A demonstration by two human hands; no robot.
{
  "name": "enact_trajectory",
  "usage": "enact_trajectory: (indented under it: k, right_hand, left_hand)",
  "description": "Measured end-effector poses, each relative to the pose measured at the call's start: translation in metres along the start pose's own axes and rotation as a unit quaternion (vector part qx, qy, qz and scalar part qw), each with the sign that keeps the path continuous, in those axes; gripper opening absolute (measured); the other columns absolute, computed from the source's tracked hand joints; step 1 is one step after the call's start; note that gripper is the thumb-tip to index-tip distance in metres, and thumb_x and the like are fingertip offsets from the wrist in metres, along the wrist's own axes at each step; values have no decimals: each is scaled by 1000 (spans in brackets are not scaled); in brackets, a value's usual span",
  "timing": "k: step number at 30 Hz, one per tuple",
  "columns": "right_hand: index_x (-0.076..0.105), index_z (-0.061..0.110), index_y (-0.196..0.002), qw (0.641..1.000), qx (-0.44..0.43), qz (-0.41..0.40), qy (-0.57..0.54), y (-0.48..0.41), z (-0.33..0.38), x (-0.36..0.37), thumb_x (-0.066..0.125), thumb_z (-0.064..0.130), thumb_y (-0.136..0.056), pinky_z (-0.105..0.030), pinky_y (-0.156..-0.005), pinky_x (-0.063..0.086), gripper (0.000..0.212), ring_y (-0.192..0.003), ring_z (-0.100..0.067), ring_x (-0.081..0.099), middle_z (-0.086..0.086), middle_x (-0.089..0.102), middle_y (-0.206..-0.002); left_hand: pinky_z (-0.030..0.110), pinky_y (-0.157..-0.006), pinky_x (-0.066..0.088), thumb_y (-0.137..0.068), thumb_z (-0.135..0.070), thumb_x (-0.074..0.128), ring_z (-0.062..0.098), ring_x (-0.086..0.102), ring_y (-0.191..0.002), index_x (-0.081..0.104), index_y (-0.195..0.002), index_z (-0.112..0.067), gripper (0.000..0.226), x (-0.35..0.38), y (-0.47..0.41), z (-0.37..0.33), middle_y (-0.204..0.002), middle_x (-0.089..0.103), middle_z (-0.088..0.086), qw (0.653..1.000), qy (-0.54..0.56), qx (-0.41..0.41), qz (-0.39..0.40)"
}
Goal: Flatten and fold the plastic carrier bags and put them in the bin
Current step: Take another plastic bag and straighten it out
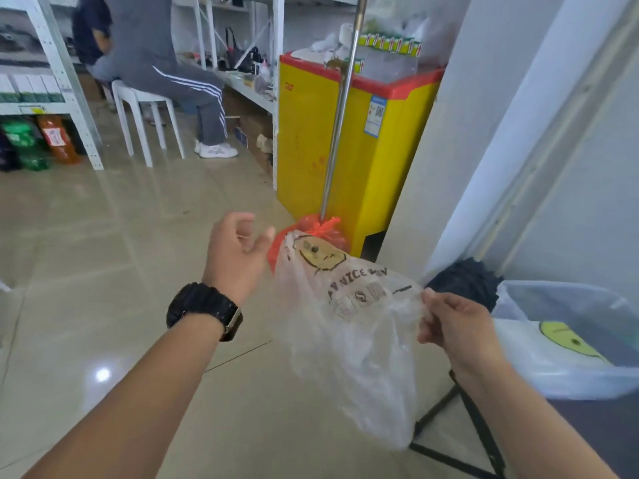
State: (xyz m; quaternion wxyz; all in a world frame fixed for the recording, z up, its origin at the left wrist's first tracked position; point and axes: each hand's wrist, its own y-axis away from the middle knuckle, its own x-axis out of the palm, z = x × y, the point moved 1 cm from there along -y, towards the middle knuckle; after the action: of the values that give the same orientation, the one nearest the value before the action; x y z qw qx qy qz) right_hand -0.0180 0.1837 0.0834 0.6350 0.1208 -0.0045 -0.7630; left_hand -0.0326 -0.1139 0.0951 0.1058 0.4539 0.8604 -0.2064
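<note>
Head cam: my right hand (453,326) pinches the clear bag (349,340) by its edge, hanging above the floor, left hand (238,254) wide open beside it, bin (567,378) on my right

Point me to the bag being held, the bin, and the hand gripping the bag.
clear carrier bag (349,340), head view, on its crumpled middle below the print.
bin (567,382), head view, on its lined front rim.
right hand (449,323), head view, on the knuckles pinching the bag's edge.
</note>
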Motion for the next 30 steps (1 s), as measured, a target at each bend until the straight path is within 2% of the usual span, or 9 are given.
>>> enact_trajectory:
  k: [2,7,10,13,16,19,22,25,30]
  right_hand:
    - [62,4,-88,984,68,-33,-162,10,1,-8,53,16,-102,-31,-50,52,21,-47,-20,52,-6,53,-57]
    - [52,3,-95,930,132,8,-342,18,7,-8,42,10,-105,-31,-48,60,16,-47,-21,68,-10,62,-60]
    - [53,2,-95,937,131,49,-320,16,10,-4,42,9,-105,-32,-49,59,16,-49,-24,69,-10,64,-56]
    - [57,3,-92,964,104,62,-235,4,10,-9,44,12,-105,-32,-50,56,20,-48,-23,64,-9,61,-57]
    - [57,5,-77,999,5,-24,-48,-17,20,-31,45,20,-105,-26,-44,47,34,-42,-19,50,-9,55,-56]
    - [50,5,-62,980,-115,-75,143,-36,25,-41,47,31,-104,-28,-53,42,49,-45,-20,45,-14,54,-55]
    - [50,11,-72,983,-151,-38,93,-43,16,-34,49,46,-100,-32,-64,39,45,-61,-18,47,-7,52,-68]
    - [55,22,-115,988,-116,97,18,-47,11,-27,70,60,-80,-27,-83,49,53,-94,-8,65,8,66,-105]
    - [56,23,-125,984,-89,151,-30,-50,3,-22,82,34,-64,-29,-81,49,68,-93,-13,71,-1,72,-104]
  left_hand:
    - [32,-75,48,-87,-42,63,15,58,-92,52,-107,-23,30,2,24,-20,-103,57,-4,996,24,63,-64]
    - [23,-72,49,-72,-76,53,-4,55,-101,43,-122,-45,60,27,93,-51,-118,48,-26,954,-57,198,217]
    - [37,-75,57,-81,-48,69,0,64,-90,61,-115,-41,36,40,91,-38,-113,61,-22,946,-52,149,282]
    - [43,-69,59,-85,-5,68,10,69,-65,76,-82,-21,18,41,70,-27,-72,73,-6,967,-41,121,220]
    - [44,-66,59,-82,4,67,19,68,-63,74,-70,-24,31,27,40,-23,-65,71,-4,977,-41,121,169]
    - [36,-69,55,-83,0,70,17,68,-65,72,-70,-26,29,16,17,-18,-65,71,-2,981,-48,119,146]
    - [30,-66,49,-85,-1,68,15,64,-63,71,-74,-18,21,18,10,-15,-65,69,2,981,-37,129,139]
    - [19,-56,49,-88,-1,65,4,60,-57,70,-80,-13,15,22,8,-15,-64,69,-6,981,19,114,153]
    - [10,-51,44,-93,-3,59,-3,57,-53,67,-85,-12,15,20,0,-10,-62,68,-12,974,101,22,203]
